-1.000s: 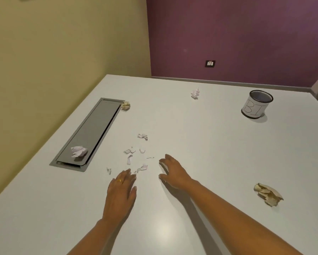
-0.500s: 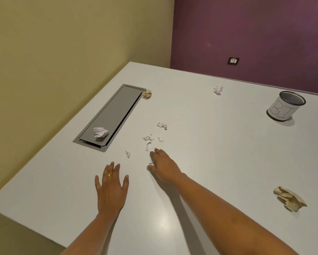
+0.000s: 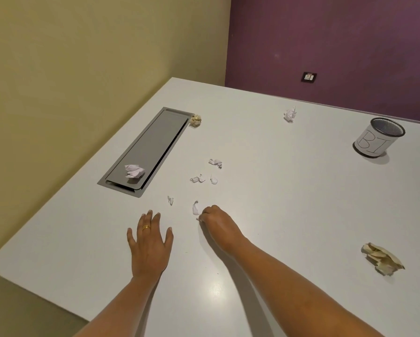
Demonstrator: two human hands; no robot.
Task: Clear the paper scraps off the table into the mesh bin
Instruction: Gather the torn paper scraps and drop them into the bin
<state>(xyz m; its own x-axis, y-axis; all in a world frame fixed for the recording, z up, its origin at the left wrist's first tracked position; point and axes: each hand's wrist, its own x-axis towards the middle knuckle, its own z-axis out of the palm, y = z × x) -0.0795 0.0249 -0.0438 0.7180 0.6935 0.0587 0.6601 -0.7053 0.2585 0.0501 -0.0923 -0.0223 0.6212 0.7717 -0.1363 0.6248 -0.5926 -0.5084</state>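
Standing upright on table, mesh bin

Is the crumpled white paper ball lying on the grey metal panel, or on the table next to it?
Touching. In the head view the crumpled white paper ball sits on the grey metal panel, within its outline.
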